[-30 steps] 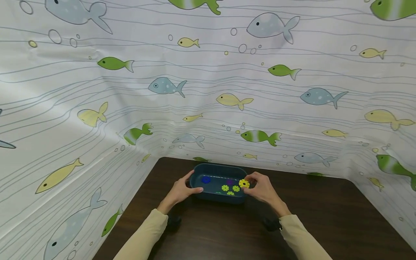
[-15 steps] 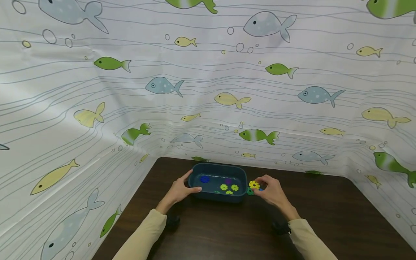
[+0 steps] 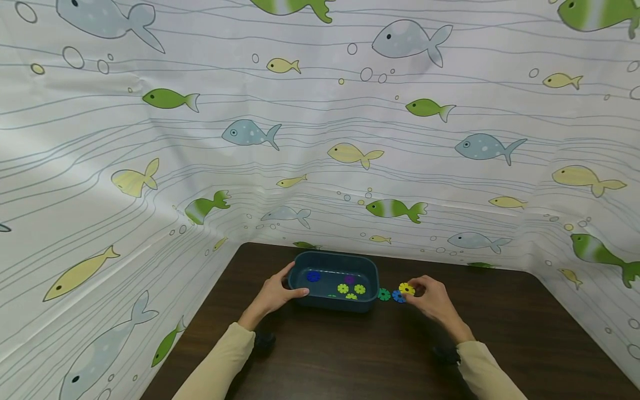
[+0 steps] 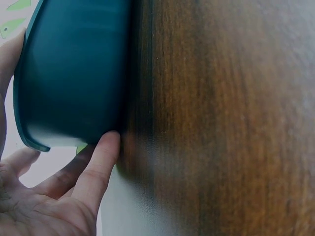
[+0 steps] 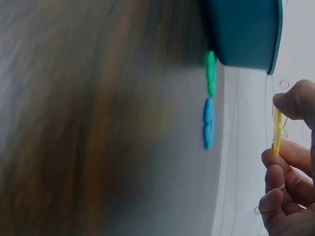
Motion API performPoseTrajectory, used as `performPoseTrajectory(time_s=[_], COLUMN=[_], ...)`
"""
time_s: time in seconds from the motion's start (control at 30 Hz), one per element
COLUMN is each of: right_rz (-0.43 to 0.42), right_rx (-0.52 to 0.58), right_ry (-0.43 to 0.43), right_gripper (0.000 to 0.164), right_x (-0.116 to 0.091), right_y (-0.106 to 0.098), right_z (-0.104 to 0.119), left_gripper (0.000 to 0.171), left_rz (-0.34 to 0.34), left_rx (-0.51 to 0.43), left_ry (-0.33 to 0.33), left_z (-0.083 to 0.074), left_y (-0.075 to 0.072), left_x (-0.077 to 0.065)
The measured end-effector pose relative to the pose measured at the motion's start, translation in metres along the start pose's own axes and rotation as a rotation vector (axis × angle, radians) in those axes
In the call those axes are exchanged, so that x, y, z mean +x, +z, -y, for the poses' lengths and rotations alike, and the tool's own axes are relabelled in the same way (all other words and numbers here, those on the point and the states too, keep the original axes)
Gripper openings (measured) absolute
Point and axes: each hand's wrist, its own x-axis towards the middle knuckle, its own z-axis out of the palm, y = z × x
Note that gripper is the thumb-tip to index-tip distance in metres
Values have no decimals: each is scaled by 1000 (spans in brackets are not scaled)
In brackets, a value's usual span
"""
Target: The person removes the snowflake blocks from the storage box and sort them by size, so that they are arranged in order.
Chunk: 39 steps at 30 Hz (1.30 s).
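My left hand [image 3: 274, 291] holds the left end of a dark teal plastic tub [image 3: 335, 304], thumb over the near rim and fingers along the end wall [image 4: 74, 73]. Between the thumb and fingers of my right hand [image 3: 434, 299] is a yellow flower-shaped disc [image 3: 407, 288], pinched edge-on in the right wrist view above the table. Just below it a blue flower-shaped disc [image 3: 398, 296] lies on the table. A green flower-shaped disc [image 3: 383, 294] lies between that one and the tub's right side.
Inside the tub are a dark blue disc [image 3: 313, 276], a purple disc [image 3: 349, 279] and several yellow-green discs [image 3: 359, 289]. The dark wooden table [image 3: 320, 350] is enclosed behind and at the sides by a white fish-patterned sheet [image 3: 320, 122].
My right hand has moved right with the yellow disc, from the tub's right end to over the blue disc. The green and blue discs have come into view. My left hand stays on the tub.
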Motion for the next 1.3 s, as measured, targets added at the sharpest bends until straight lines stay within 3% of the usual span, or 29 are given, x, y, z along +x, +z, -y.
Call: performPoseTrajectory(time_s=[0.43, 1.3], right_rz=[98, 160], right_rx=[-41, -59], right_ry=[146, 200], right_gripper=[36, 36], right_x=[-4, 1], right_y=[-5, 0], right_z=[-25, -36], left_gripper=[107, 107], left_rz=[-1, 2], left_rx=[1, 0], left_ry=[2, -3], left_z=[-1, -2], left_y=[-1, 0], left_x=[-2, -2])
